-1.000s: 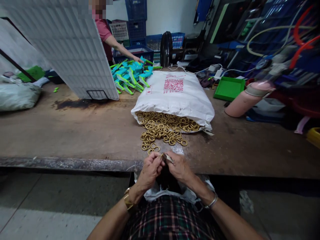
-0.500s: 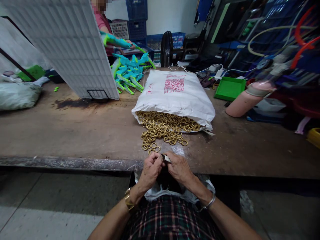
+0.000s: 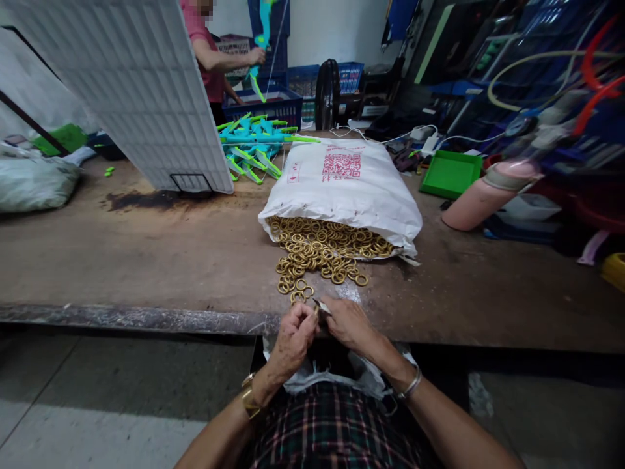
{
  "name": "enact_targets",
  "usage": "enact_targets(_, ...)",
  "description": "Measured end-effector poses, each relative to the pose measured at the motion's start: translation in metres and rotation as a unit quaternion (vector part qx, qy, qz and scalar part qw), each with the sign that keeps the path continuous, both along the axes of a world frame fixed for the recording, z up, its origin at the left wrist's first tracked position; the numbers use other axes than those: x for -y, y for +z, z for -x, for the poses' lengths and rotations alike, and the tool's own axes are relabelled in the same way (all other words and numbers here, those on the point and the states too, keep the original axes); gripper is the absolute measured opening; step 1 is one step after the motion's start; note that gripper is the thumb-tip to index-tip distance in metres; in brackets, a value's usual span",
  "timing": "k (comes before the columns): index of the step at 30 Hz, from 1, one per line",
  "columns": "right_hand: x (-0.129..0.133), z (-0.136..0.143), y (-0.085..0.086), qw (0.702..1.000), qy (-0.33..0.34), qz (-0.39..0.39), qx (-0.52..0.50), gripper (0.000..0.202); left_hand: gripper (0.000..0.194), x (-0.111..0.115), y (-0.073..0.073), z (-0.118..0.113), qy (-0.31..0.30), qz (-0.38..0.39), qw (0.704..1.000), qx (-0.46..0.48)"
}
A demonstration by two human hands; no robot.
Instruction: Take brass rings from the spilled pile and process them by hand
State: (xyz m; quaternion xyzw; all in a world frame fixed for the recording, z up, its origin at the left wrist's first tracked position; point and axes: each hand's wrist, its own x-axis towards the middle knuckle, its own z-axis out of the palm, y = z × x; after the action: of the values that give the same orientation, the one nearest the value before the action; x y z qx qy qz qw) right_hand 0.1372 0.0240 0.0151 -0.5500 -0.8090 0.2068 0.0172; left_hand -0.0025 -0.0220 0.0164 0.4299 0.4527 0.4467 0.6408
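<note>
View: head camera, looking down at the table edge.
Left hand: the left hand (image 3: pixel 294 333) pinches a gold ring (image 3: pixel 316 313), partly hidden by its fingers.
Right hand: the right hand (image 3: pixel 350 324) is closed on a small blade-like tool (image 3: pixel 322 306), its dark tip close to that ring.
Hands: near each other; whether they touch is unclear.
Loose rings: the loose rings (image 3: pixel 318 259) spill from the mouth of the white sack (image 3: pixel 346 182) onto the table (image 3: pixel 170 260), just beyond both hands.
Beyond: a co-worker's hand (image 3: pixel 256 56) holds up a toy bow (image 3: pixel 262 32) above the bow pile (image 3: pixel 254 146).
Right side: a green tray (image 3: pixel 450 174) and pink bottle (image 3: pixel 471 205).
</note>
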Motion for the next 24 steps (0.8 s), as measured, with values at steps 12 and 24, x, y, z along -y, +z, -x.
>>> enact_targets(12,-0.041,0.041,-0.004,0.989,-0.095,-0.106,-0.038,0.014,0.031,0.010,-0.004,0.008,0.013,0.151,0.969,0.193)
enact_targets(24,-0.054,0.042,-0.018,0.989,-0.117,-0.072,-0.049,0.017,0.027,-0.010,-0.038,0.013,0.035,0.216,0.923,0.316)
